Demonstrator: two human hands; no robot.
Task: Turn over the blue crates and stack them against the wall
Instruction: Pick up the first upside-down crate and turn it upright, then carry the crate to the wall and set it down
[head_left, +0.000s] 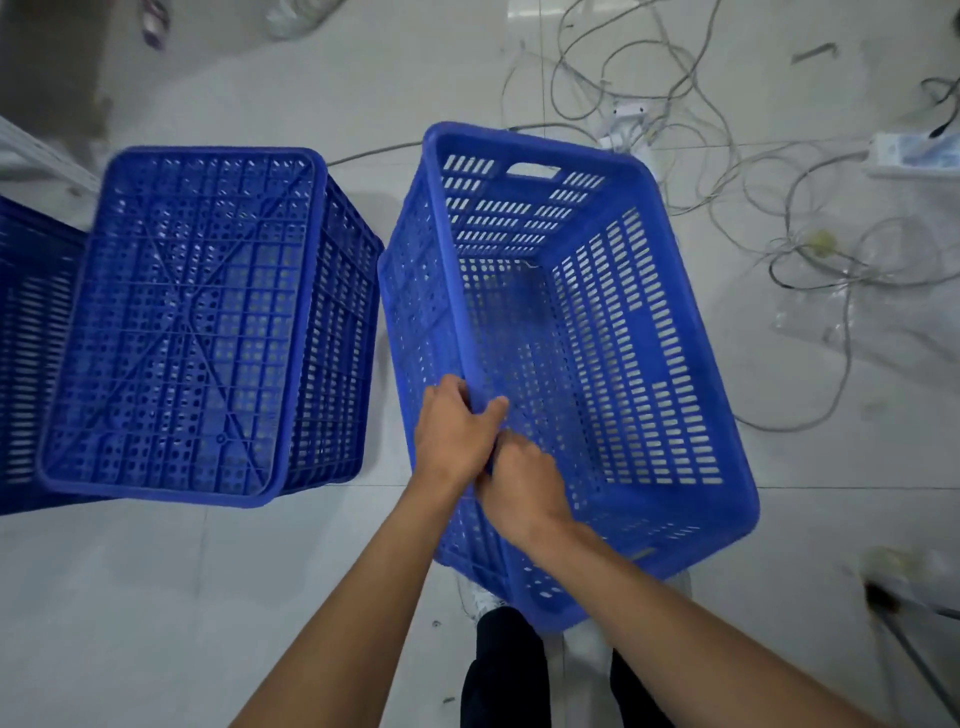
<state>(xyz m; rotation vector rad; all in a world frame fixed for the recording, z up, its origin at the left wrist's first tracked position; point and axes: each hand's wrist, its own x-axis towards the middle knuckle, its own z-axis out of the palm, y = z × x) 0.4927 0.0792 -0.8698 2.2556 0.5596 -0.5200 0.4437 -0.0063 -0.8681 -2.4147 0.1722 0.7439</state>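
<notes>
Leftmost, a partial crate (26, 353) sits at the frame edge, slotted wall showing; orientation cannot be told from this sliver. Next, well left of both hands, a flipped crate (176, 322) stands bottom-up, its ribbed underside facing the camera; judged already turned over, and parked there as the base to stack on or beside. Wall not clearly identifiable in view. Next, the open crate (587, 364), mouth up and tilted, its near end over the person's legs and shoes; whether it is clear of the floor (156, 597) cannot be told. Left hand (454, 431) is clamped on the left long rim: fingers curled over the outer face, thumb hooked on the inner side. Right hand (524, 488) sits just behind and touching the left hand, on the same rim; its fingers are closed around the rim, though the fingertips are hidden under the palm. Both hands on one long side, close together: judged a grip chosen to roll the crate about its long axis towards the flipped crate, rather than to carry it. Step in hand: starting the turn-over. Beyond the fingers, far right, loose cables (753, 208) and a power strip (909, 153) lie on the floor; snag risk if the crate swings that way.
</notes>
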